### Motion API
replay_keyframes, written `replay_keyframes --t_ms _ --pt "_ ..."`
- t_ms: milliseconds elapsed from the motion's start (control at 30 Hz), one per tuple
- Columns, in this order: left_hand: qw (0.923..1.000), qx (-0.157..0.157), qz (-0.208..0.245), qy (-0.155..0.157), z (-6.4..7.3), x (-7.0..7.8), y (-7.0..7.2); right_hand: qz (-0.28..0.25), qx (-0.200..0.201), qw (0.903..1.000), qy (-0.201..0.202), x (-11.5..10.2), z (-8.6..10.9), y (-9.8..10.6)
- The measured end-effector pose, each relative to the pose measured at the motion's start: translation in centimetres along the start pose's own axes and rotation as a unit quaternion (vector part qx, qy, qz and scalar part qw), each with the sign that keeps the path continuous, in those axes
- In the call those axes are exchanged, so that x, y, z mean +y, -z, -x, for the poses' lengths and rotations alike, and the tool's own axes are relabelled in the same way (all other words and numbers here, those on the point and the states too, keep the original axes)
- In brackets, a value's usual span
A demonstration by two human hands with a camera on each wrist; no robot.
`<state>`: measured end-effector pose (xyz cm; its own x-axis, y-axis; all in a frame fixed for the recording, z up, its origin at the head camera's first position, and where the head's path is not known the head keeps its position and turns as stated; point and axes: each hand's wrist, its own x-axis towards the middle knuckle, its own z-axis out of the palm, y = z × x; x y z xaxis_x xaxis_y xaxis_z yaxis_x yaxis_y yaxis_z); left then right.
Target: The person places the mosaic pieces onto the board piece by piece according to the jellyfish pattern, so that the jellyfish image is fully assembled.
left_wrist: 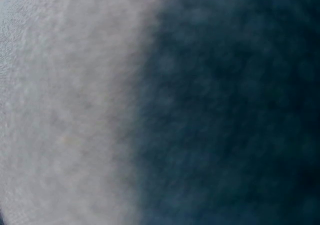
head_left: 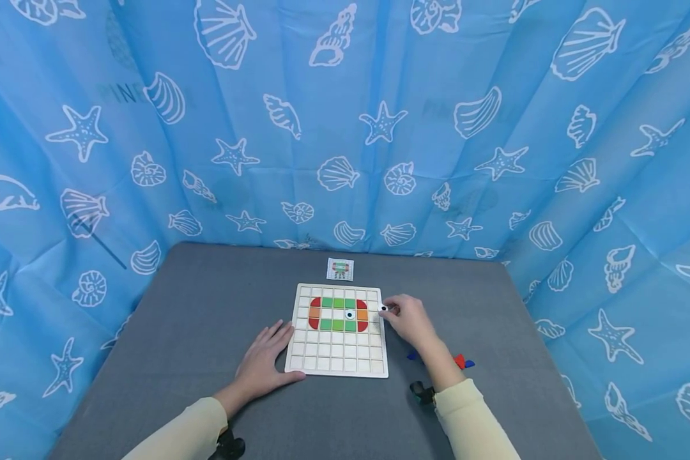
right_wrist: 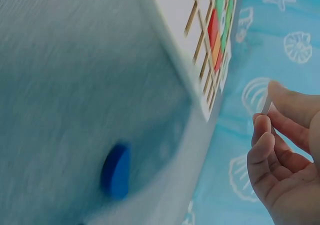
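A pale square grid board lies on the table. Set into it is a ring of red quarter-round, orange and green tiles, with a white eye tile inside, right of the ring's middle. My right hand pinches another white eye tile by the board's right edge. In the right wrist view this eye tile shows edge-on between thumb and forefinger. My left hand rests with spread fingers along the board's left edge, thumb at the lower left corner. The left wrist view is only a blur.
Behind the board lies a small picture card with a coloured pattern. Loose red pieces and blue pieces lie near the right forearm. One blue rounded piece shows in the right wrist view. A blue shell-print curtain surrounds the grey table.
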<state>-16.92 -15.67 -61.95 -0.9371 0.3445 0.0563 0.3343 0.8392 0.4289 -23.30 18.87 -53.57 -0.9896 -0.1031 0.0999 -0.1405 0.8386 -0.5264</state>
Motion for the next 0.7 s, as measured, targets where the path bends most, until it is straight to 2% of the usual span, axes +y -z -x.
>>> replay_keyframes --t_ms 367,533,700 --pt "1.0 0.006 -0.001 -0.003 0.1 0.0 -0.1 -0.031 -0.02 0.9991 0.019 -3.2 -1.1 -1.7" --pt "1.0 -0.002 -0.004 0.0 0.0 -0.1 0.0 -0.041 -0.032 0.9979 0.039 -4.7 -1.8 -3.2" --pt "1.0 -0.004 -0.002 -0.001 -0.1 -0.1 0.0 -0.039 -0.055 0.9969 0.04 -6.0 -2.5 -4.9"
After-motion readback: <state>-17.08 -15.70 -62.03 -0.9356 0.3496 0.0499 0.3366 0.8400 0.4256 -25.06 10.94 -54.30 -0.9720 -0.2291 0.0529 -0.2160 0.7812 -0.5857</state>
